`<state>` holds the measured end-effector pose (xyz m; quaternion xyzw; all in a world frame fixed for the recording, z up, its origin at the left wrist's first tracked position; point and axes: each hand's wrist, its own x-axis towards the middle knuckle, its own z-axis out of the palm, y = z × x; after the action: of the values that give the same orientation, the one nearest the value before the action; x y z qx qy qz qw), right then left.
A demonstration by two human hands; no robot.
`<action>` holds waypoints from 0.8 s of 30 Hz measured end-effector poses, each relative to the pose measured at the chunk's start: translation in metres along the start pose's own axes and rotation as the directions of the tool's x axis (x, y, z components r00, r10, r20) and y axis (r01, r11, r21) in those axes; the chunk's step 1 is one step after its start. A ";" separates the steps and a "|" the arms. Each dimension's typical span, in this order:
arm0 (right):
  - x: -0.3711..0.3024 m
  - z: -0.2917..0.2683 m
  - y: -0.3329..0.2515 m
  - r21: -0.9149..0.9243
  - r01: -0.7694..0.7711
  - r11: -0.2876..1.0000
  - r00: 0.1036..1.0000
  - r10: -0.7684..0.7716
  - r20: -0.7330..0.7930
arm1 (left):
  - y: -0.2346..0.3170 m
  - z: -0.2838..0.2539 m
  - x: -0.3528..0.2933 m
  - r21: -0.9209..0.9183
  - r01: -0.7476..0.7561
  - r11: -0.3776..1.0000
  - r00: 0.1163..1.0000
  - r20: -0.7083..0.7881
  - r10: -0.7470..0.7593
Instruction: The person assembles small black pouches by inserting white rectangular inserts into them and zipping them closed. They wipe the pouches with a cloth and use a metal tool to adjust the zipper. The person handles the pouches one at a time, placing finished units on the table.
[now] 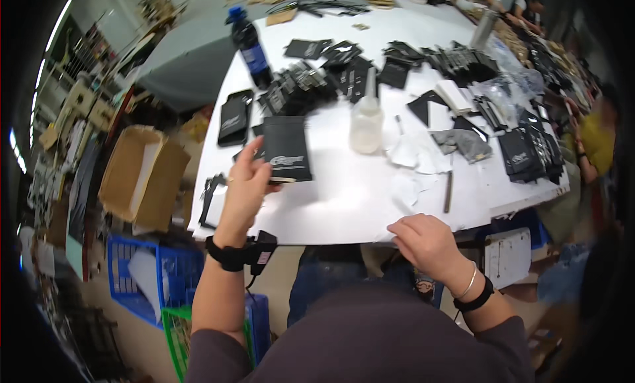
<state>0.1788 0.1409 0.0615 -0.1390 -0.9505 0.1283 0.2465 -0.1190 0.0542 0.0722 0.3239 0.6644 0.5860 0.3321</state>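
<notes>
My left hand (249, 178) grips a flat black pouch (287, 143) by its left edge, raised over the white table with its pale printed mark towards me. My right hand (426, 244) is closed at the table's front edge, fingertips pinched together; whatever is between them is too small or pale to make out. Between and beyond my hands stands a translucent squeeze bottle (366, 128) with a long nozzle. Right of it are crumpled white sheets (415, 153), a grey rag (463, 145) and a thin dark stick (448, 192).
Black pouches stand in a packed row (297, 92) and in piles (522, 155) at the right. A dark bottle with a blue cap (251, 49) stands behind a black tray (235, 118). Left of the table (331, 217) are a cardboard box (145, 178) and a blue crate (135, 277).
</notes>
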 end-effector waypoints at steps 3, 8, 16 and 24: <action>-0.012 -0.015 0.010 -0.056 -0.094 0.994 0.995 0.092 -0.033 | -0.019 0.006 0.025 0.658 -0.354 0.664 0.855 -0.059 0.514; -0.041 -0.065 0.051 -0.230 -0.370 0.900 0.929 0.361 -0.082 | -0.048 -0.010 0.019 0.966 -0.191 0.175 0.870 0.084 0.486; -0.114 -0.114 0.207 -0.418 -0.867 0.273 0.484 0.666 -0.568 | -0.008 0.051 -0.030 0.681 -0.442 0.583 0.890 0.252 0.381; -0.104 -0.104 0.244 -0.638 -0.758 0.134 0.599 0.528 -0.602 | -0.011 0.124 -0.073 0.419 -0.472 0.776 0.827 0.516 0.224</action>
<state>0.3671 0.3521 0.0278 -0.6514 -0.6821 -0.2857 0.1695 0.0237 0.0630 0.0542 0.6461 0.6332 0.3432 0.2526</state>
